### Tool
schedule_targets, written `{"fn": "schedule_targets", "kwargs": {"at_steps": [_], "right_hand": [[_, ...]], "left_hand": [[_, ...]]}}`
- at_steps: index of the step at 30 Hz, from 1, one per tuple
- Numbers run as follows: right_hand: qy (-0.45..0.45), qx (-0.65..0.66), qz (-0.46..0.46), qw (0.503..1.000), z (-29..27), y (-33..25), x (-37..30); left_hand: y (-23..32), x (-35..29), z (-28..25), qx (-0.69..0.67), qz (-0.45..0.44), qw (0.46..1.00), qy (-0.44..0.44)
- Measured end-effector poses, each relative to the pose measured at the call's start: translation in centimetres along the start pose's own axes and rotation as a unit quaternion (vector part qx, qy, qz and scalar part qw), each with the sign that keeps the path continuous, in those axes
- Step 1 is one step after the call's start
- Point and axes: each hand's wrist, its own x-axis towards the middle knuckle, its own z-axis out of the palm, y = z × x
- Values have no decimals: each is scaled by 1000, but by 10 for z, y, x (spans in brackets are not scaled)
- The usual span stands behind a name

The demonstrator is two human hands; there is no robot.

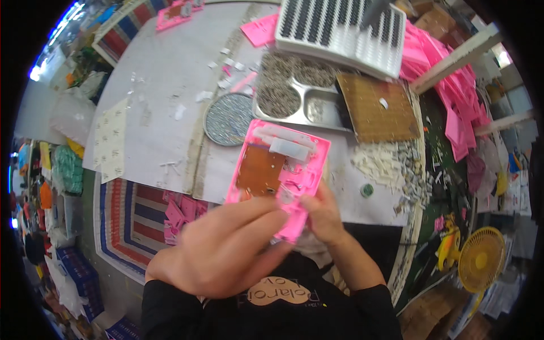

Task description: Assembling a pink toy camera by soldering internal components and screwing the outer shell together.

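Note:
A pink plastic case half [310,179] is tilted in front of me, its inner side up. Inside it lie a brown circuit board [258,170], a whitish rectangular block [290,148] and thin wires. My right hand [324,214] grips the case by its lower right edge, thumb on the rim. Over the lower left part of the case is my left hand [226,243], slightly blurred, with fingers bent and pressed together. Its fingertips are close to a small round part in the case; what they pinch, if anything, is hidden.
Beyond the case are a round dish of small metal pieces [228,119], a steel compartment tray [317,120] with screws, a brown board [385,113] and a white rack [340,51]. White parts [379,164] lie at right, near a yellow fan [481,259]. Pink pieces [184,212] sit lower left.

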Motion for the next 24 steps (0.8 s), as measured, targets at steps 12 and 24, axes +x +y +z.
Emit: {"fn": "schedule_targets", "kwargs": {"at_steps": [12, 24], "right_hand": [[110, -640, -24, 760, -50, -30, -7], [30, -699, -103, 707, -53, -48, 22]], "left_hand": [[-92, -82, 93, -35, 50, 985, -163], [-113, -53, 82, -29, 57, 975, -214]]}}
